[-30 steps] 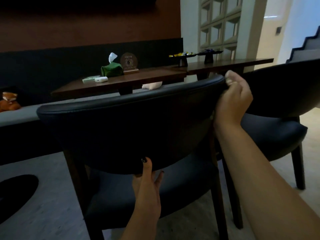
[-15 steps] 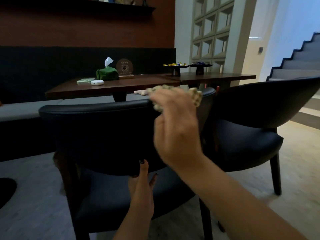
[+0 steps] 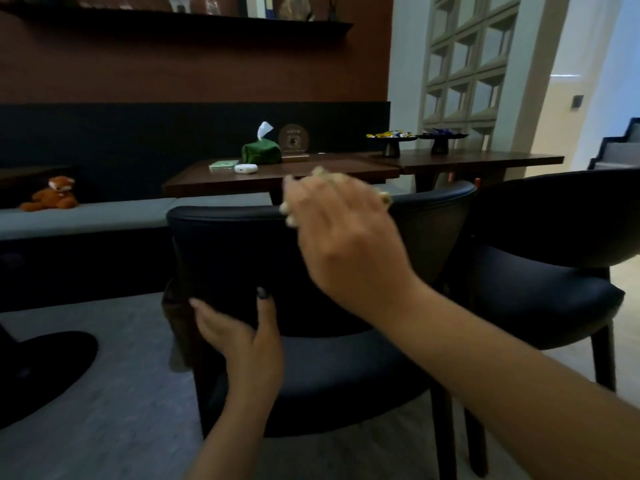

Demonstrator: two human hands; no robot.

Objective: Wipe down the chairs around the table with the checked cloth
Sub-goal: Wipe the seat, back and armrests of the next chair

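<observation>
Two hands are on the near chair, and both matter to what could slip. The right hand is bunched over the checked cloth on the top edge of the chair's backrest, its fingers curled round the wad so that only scraps of pale fabric show above the knuckles and at either side of them. The left hand holds the lower edge of the backrest, thumb up on the rear face and fingers wrapped under and out of sight (how firmly they grip I cannot tell).

Most likely fault: the cloth is so balled up that little of it meets the leather, so a pass along the rim may clean only a narrow strip and leave the curved ends and rear face untouched. A loose corner could also work free of the palm and drop onto the seat or floor.

If the left hand eases while the right one pushes sideways, the chair may pivot on its legs and knock the second chair, which stands just beside it, or nudge the table in front.

The picture is motion-blurred around the right hand, so exact contact is uncertain.
</observation>
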